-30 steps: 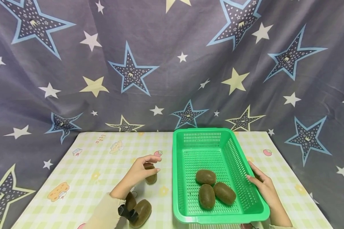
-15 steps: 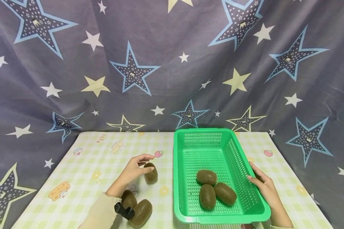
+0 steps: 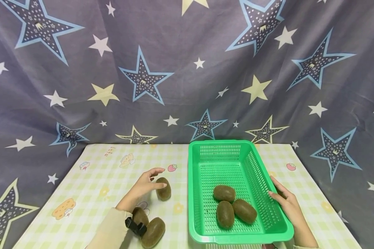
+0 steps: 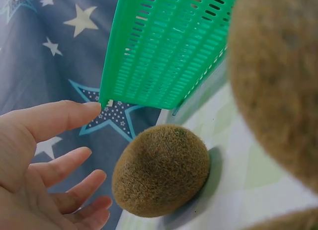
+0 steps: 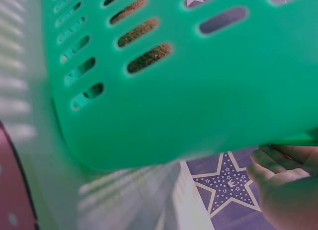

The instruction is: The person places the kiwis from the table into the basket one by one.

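Left hand (image 3: 144, 184) at kiwifruit's (image 3: 164, 193) 9 o'clock, fingers spread, nothing gripped.
Kiwifruit on tablecloth (image 3: 93, 183), 9 o'clock of green basket (image 3: 237, 238); right hand (image 3: 289, 204) touches basket's 3 o'clock side, fingers nearly straight.

Left hand (image 3: 143, 186) is held with fingers (image 4: 64, 164) parted, slightly bent; right hand (image 3: 288, 204) is held with thumb (image 3: 277, 197) extended.

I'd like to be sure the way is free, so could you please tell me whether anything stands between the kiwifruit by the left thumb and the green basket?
No loose object does: only tablecloth shows between that kiwifruit and the green basket. The basket's facing side wall would probably need clearing.
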`<act>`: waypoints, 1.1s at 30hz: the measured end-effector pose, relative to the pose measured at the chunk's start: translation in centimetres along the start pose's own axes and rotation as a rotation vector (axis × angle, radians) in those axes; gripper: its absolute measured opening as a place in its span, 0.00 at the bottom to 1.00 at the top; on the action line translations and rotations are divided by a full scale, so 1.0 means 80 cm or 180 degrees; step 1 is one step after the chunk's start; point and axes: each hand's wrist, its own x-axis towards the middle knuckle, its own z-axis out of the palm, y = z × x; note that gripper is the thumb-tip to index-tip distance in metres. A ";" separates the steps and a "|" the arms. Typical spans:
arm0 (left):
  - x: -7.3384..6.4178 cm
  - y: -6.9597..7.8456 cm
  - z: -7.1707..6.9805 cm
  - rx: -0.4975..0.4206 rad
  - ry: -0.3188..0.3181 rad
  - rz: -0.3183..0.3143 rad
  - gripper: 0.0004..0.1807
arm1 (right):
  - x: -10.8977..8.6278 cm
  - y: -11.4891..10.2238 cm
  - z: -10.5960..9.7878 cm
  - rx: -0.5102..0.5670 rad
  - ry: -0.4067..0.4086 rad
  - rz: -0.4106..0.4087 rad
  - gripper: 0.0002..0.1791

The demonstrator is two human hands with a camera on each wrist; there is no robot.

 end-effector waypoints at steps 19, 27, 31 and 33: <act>0.005 -0.014 0.001 0.0156 -0.0571 -0.0225 0.39 | 0.000 0.000 0.000 -0.0001 0.0013 0.0011 0.31; 0.004 -0.014 0.004 0.0273 -0.0600 -0.0359 0.44 | 0.000 0.000 0.000 0.0000 0.0015 0.0014 0.31; 0.006 -0.017 0.008 0.0326 -0.0463 -0.0461 0.44 | 0.000 0.000 0.000 -0.0013 0.0014 0.0023 0.32; 0.007 -0.017 0.009 0.0351 -0.0395 -0.0509 0.43 | 0.000 0.001 0.000 -0.0032 0.0016 0.0024 0.32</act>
